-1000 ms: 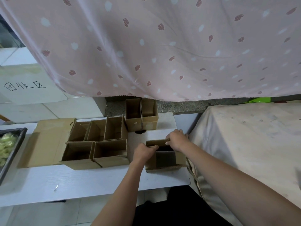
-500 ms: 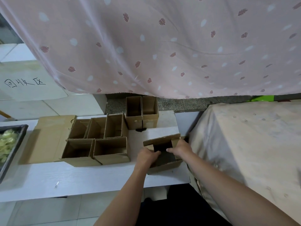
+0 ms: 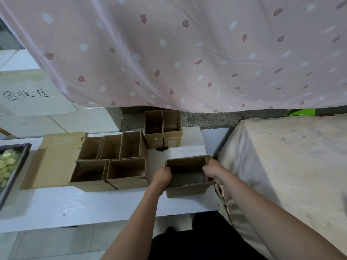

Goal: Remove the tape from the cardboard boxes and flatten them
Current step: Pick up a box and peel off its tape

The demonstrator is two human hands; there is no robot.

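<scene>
A small open brown cardboard box [image 3: 187, 189] sits near the front right of the white table [image 3: 93, 205]. My left hand [image 3: 162, 176] grips its left wall, fingers curled over the rim. My right hand [image 3: 212, 170] grips its right wall the same way. The box's top flaps stand up and its inside is dark. Several more open cardboard boxes [image 3: 127, 173] stand in rows to the left, and two more boxes [image 3: 163, 128] stand at the back. No tape is plain to see.
A flattened cardboard sheet [image 3: 54, 160] lies under the left boxes. A dark tray [image 3: 13, 171] with yellowish pieces sits at the far left. A cloth-covered surface [image 3: 291, 166] adjoins the table on the right. A pink patterned curtain [image 3: 187, 53] hangs behind.
My hands shifted from the box's top flap to its left and right walls, and the box turned square on the table.
</scene>
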